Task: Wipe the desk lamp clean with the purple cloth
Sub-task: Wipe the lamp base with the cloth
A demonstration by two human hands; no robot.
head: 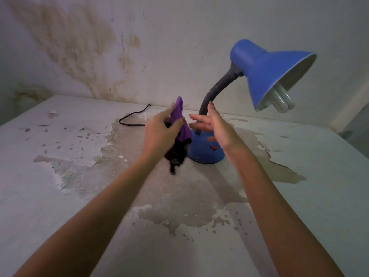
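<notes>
A blue desk lamp (267,74) stands on a worn white table, its round blue base (203,150) carrying a red switch, a black flexible neck rising to a blue shade that faces right with a white bulb showing. My left hand (159,132) is shut on a purple cloth (180,118), bunched and hanging down just left of the base. My right hand (213,124) is open, fingers spread, hovering over the base in front of the neck, not clearly touching it.
The lamp's black cord (132,118) loops on the table (60,176) behind my left hand toward the stained wall (79,47). Paint is peeling over much of the tabletop. The table's right edge drops off at the far right.
</notes>
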